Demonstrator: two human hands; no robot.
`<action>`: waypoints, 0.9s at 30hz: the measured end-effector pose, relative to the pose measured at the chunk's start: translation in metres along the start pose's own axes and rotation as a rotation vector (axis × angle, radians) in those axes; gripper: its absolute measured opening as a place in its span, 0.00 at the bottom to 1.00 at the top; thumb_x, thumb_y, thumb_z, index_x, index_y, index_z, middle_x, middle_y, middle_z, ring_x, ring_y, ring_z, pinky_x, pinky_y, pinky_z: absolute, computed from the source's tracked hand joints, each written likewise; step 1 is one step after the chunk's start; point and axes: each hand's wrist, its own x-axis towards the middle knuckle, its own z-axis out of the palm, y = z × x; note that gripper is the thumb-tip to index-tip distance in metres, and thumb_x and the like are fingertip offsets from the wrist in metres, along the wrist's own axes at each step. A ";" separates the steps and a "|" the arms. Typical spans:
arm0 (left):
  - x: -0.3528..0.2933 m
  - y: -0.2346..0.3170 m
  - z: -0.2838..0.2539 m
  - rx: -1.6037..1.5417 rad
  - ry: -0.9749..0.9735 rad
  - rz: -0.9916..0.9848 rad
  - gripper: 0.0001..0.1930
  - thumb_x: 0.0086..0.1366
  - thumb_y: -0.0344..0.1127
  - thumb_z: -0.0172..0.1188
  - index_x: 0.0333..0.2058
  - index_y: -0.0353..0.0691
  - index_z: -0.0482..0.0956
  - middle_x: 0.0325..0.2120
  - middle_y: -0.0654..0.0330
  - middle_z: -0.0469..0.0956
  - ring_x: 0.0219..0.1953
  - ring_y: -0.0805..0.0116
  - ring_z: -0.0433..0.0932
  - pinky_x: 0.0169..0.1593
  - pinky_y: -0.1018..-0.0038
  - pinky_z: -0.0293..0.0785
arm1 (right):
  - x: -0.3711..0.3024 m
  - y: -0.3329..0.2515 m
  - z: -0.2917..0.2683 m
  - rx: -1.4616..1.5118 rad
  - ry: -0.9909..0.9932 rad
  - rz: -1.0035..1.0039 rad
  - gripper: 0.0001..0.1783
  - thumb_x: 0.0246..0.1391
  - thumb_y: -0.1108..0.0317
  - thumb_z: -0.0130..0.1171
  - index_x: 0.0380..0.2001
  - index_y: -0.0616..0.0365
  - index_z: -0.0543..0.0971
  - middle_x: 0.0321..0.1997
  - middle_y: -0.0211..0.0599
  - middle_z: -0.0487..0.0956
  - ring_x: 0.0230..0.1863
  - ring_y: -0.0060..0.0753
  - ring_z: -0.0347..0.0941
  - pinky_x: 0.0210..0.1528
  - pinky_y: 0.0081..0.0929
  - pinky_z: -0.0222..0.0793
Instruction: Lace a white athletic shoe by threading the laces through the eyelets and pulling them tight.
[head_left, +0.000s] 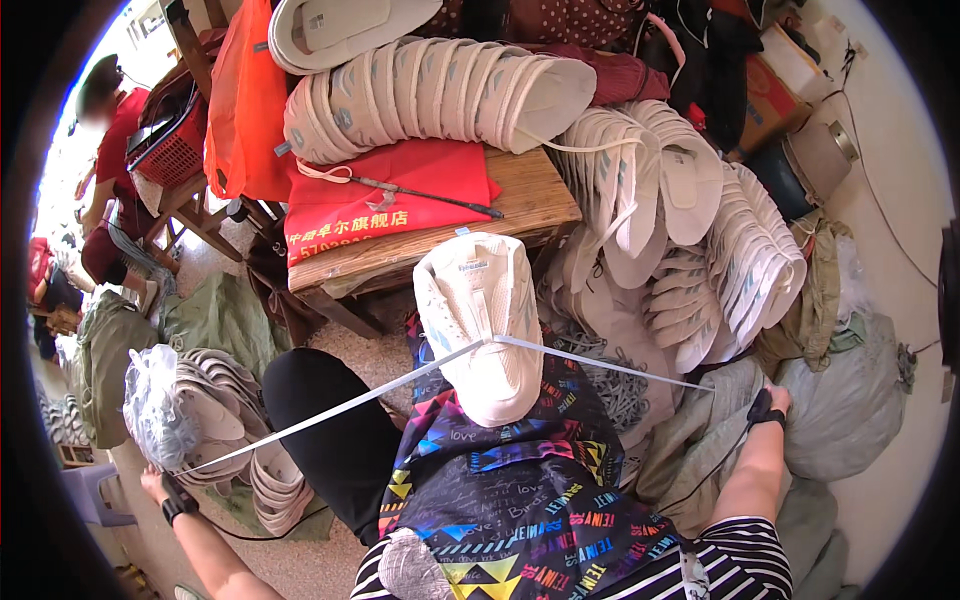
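Item: white shoe upper (482,320), mounted sole-side up on the person's lap, centre of the scene, resting on a dark apron with bright multicoloured lettering (520,490). A pale flat cord (330,412) passes across the middle of the sole and runs out taut to both sides.

Left hand (160,487): near left, arm stretched wide, clenched around the left end of the cord; a dark strap sits at the wrist.

Right hand (772,402): right of the shoe, closed on the cord's right end, likewise pulling outward. A thin dark wire trails down from it.

Handling, as a judgement: the shoe looks light and mostly soft, with a firmer moulded sole that gives the cord a ridge to bite on. It seems likely to roll or slip off the knee if the pull is uneven, so equal tension on both ends matters. Best held by the cord ends, wrapped round the fingers, or by the sides of the sole. The cord appears thin, flat and strong, and may cut into bare skin.

Surroundings: wooden table (540,200) just beyond, bearing a red cloth (390,195); rows of stacked white soles (430,95) far and right; more soles near left on the floor.
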 end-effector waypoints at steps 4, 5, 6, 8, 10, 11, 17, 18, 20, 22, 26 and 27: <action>-0.081 0.070 0.123 -0.594 -0.199 0.026 0.24 0.67 0.41 0.55 0.57 0.34 0.73 0.55 0.58 0.73 0.43 0.74 0.70 0.47 0.68 0.69 | -0.025 0.014 0.008 0.221 -0.269 0.312 0.07 0.55 0.68 0.45 0.28 0.56 0.72 0.24 0.46 0.82 0.12 0.27 0.59 0.13 0.30 0.53; -0.099 0.097 0.108 -0.448 -0.297 0.320 0.21 0.68 0.38 0.54 0.56 0.34 0.75 0.54 0.59 0.73 0.41 0.77 0.70 0.46 0.73 0.68 | -0.048 -0.003 0.029 0.230 -0.316 0.324 0.07 0.55 0.68 0.45 0.28 0.56 0.72 0.24 0.46 0.82 0.12 0.27 0.59 0.13 0.30 0.53; -0.142 0.162 0.112 -0.462 -0.475 0.386 0.19 0.68 0.35 0.53 0.55 0.35 0.76 0.51 0.60 0.75 0.39 0.79 0.71 0.44 0.76 0.68 | -0.113 -0.048 0.062 -0.019 -0.656 0.176 0.07 0.56 0.63 0.49 0.31 0.54 0.71 0.26 0.48 0.82 0.11 0.25 0.60 0.12 0.25 0.49; -0.252 0.264 0.130 -0.545 -0.841 0.304 0.16 0.68 0.29 0.52 0.53 0.35 0.78 0.44 0.61 0.79 0.37 0.80 0.74 0.43 0.82 0.69 | -0.127 -0.044 0.100 -0.001 -0.738 -0.220 0.24 0.57 0.70 0.54 0.57 0.63 0.69 0.33 0.45 0.83 0.27 0.31 0.78 0.29 0.27 0.71; -0.345 0.320 0.116 -0.536 -1.030 0.255 0.14 0.68 0.29 0.53 0.51 0.36 0.78 0.37 0.62 0.81 0.35 0.78 0.76 0.41 0.82 0.71 | -0.271 -0.181 0.095 -0.121 -0.930 -0.602 0.28 0.60 0.75 0.51 0.64 0.64 0.62 0.38 0.41 0.83 0.33 0.28 0.78 0.39 0.25 0.73; -0.378 0.338 0.122 -0.523 -1.155 0.303 0.13 0.69 0.31 0.54 0.50 0.37 0.79 0.34 0.63 0.81 0.35 0.78 0.76 0.41 0.81 0.72 | -0.302 -0.197 0.097 0.174 -1.064 -0.739 0.27 0.62 0.73 0.49 0.64 0.61 0.61 0.40 0.40 0.83 0.30 0.25 0.76 0.36 0.23 0.73; -0.491 0.344 0.171 -0.768 -1.500 0.248 0.07 0.73 0.29 0.49 0.43 0.33 0.73 0.38 0.58 0.80 0.39 0.71 0.80 0.42 0.75 0.78 | -0.456 -0.307 0.080 0.719 -1.451 -0.486 0.15 0.67 0.66 0.49 0.53 0.60 0.68 0.40 0.35 0.80 0.35 0.20 0.75 0.35 0.16 0.70; -0.500 0.346 0.173 -0.713 -1.532 0.266 0.07 0.73 0.30 0.48 0.44 0.33 0.72 0.38 0.58 0.79 0.37 0.73 0.80 0.36 0.79 0.76 | -0.462 -0.311 0.079 0.648 -1.491 -0.523 0.13 0.67 0.66 0.50 0.51 0.60 0.69 0.38 0.33 0.79 0.33 0.18 0.74 0.34 0.16 0.70; -0.509 0.349 0.170 -0.580 -1.525 0.295 0.07 0.72 0.31 0.51 0.42 0.33 0.73 0.35 0.60 0.79 0.30 0.78 0.77 0.30 0.82 0.71 | -0.469 -0.317 0.084 0.493 -1.580 -0.583 0.09 0.67 0.65 0.51 0.43 0.59 0.74 0.33 0.29 0.77 0.30 0.14 0.71 0.34 0.15 0.68; -0.514 0.351 0.166 -0.552 -1.536 0.268 0.07 0.72 0.32 0.52 0.40 0.33 0.74 0.32 0.62 0.79 0.26 0.80 0.75 0.28 0.82 0.69 | -0.476 -0.322 0.078 0.358 -1.568 -0.674 0.08 0.67 0.64 0.52 0.40 0.58 0.74 0.30 0.26 0.75 0.28 0.12 0.69 0.30 0.14 0.67; -0.517 0.356 0.166 -0.475 -1.438 0.437 0.09 0.70 0.34 0.58 0.33 0.34 0.76 0.23 0.67 0.75 0.23 0.83 0.69 0.27 0.82 0.67 | -0.469 -0.313 0.107 0.552 -1.172 -1.231 0.09 0.67 0.64 0.52 0.38 0.58 0.74 0.23 0.26 0.74 0.23 0.13 0.68 0.24 0.19 0.65; -0.516 0.353 0.167 -0.502 -1.445 0.430 0.09 0.69 0.34 0.59 0.31 0.34 0.77 0.21 0.68 0.74 0.23 0.84 0.68 0.27 0.82 0.66 | -0.472 -0.320 0.098 0.551 -1.182 -1.230 0.09 0.67 0.64 0.52 0.38 0.58 0.74 0.23 0.26 0.74 0.23 0.13 0.68 0.24 0.19 0.65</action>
